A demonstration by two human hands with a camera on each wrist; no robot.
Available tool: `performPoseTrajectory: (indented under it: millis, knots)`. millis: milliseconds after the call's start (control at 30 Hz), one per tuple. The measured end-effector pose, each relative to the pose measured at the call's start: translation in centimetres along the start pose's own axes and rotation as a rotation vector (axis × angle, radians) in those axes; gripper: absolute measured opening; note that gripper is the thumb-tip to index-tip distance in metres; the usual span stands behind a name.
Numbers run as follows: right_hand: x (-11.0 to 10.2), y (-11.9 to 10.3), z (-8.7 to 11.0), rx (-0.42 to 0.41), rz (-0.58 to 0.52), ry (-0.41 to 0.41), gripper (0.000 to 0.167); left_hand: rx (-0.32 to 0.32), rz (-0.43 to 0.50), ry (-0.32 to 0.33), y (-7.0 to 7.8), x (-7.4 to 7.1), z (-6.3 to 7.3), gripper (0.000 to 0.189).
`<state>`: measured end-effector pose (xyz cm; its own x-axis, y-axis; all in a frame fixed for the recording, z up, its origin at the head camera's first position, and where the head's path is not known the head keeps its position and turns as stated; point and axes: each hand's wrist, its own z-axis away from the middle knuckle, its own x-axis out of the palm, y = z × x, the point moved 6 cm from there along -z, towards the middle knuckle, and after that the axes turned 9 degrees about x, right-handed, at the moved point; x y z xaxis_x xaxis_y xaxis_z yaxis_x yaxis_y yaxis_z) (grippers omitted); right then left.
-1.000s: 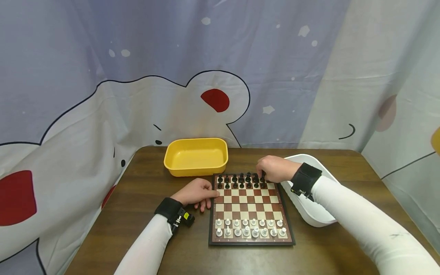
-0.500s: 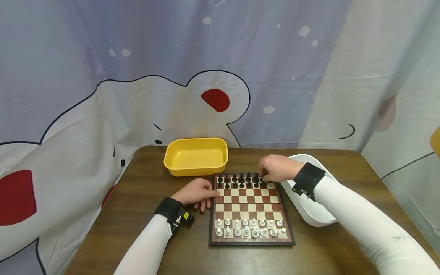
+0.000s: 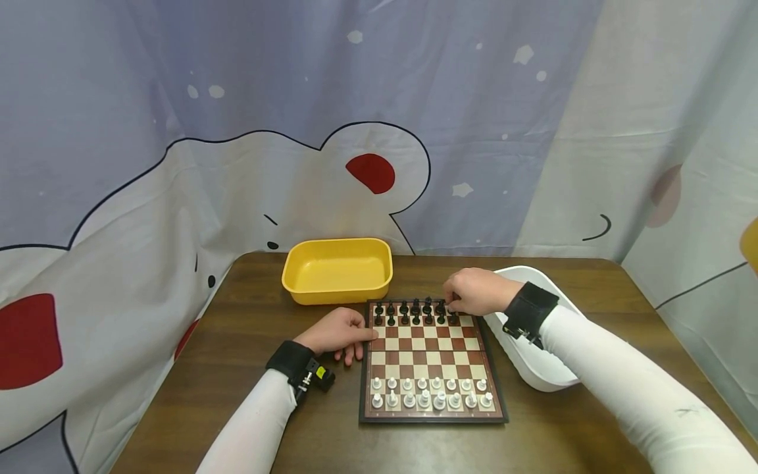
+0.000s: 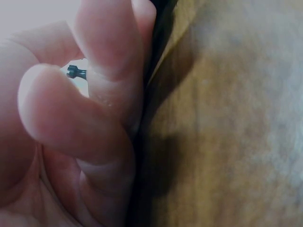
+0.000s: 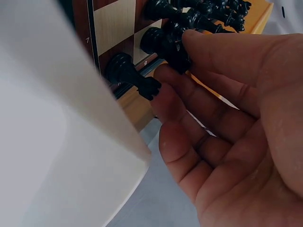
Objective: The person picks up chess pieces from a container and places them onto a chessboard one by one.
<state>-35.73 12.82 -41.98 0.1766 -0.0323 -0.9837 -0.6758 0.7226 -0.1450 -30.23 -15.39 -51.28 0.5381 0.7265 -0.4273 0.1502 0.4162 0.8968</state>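
Note:
A chessboard (image 3: pixel 423 349) lies on the table with white chess pieces (image 3: pixel 439 400) along its near side and black ones (image 3: pixel 416 309) along the far side. At the far right corner my right hand (image 3: pixel 476 291) pinches the top of a black knight (image 5: pixel 165 49) between thumb and fingertips. A black rook (image 5: pixel 130 75) stands on the corner square beside it. My left hand (image 3: pixel 336 332) rests at the board's left edge, one digit lying over the rim and the other fingers (image 4: pixel 94 132) loosely bent beside it.
A yellow tray (image 3: pixel 337 297) stands behind the board to the left. To the right, a white bin (image 3: pixel 535 382) sits partly under my right forearm. A patterned curtain (image 3: pixel 379 79) hangs behind the wooden table (image 3: pixel 237 368).
My right hand has shifted slightly to the right over the far right corner, hiding the dark piece that showed at its fingertips earlier. My left hand has stayed in place.

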Motion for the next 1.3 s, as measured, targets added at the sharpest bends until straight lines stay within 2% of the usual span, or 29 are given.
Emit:
performPoseTrajectory:
  millis: [233, 467, 667, 800, 1000, 1300]
  knots:
    - [-0.1, -0.2, 0.2, 0.012, -0.016, -0.012, 0.008, 0.001, 0.005, -0.002, 0.2, 0.1, 0.0, 0.036]
    - [-0.1, -0.3, 0.3, 0.028, -0.008, -0.017, 0.015, 0.0, -0.003, -0.005, 0.2, 0.1, -0.1, 0.036]
    - [-0.7, -0.1, 0.7, 0.027, -0.024, 0.022, 0.015, -0.003, -0.007, -0.006, 0.1, 0.1, 0.0, 0.037]
    - [-2.1, 0.3, 1.7, 0.027, -0.06, 0.081, 0.015, 0.003, -0.009, -0.004, 0.2, 0.0, 0.0, 0.038]
    - [-3.8, 1.7, 3.7, 0.095, -0.119, 0.125, 0.015, 0.004, -0.011, -0.001, 0.0, 0.0, 0.0, 0.038]
    - [-4.1, 4.1, 6.4, 0.144, -0.15, 0.198, 0.015, 0.001, -0.006, -0.001, -0.1, 0.0, -0.1, 0.038]
